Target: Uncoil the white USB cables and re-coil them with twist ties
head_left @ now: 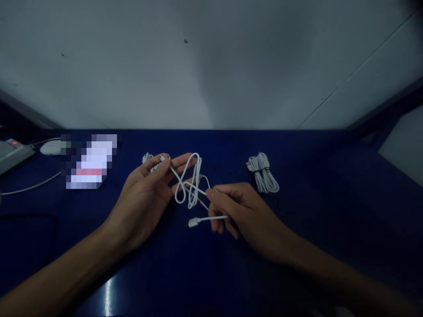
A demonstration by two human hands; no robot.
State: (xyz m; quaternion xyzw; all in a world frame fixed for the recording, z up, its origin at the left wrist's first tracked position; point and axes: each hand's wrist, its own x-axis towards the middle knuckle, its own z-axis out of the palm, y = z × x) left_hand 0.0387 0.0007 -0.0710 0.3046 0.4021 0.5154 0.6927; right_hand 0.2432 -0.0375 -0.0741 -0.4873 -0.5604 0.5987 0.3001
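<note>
A white charging cable (197,169) hangs in loose loops between my two hands above the blue table. My left hand (148,189) pinches it just behind its small plug, thumb against forefinger, while the other fingers stretch out behind the loops. Between thumb and forefinger, my right hand (236,207) grips another stretch of the cable. From under the right fingers the larger plug end (194,222) sticks out to the left. Partly hidden behind my left fingertips lies another white cable (147,157).
A bundled white cable (264,174) with a dark tie lies at the right on the blue table (211,273). On the left are a blurred-out bright screen (94,160), a white mouse-like object (51,147) and a power strip (15,152) with a red light. A pale wall (148,79) rises behind.
</note>
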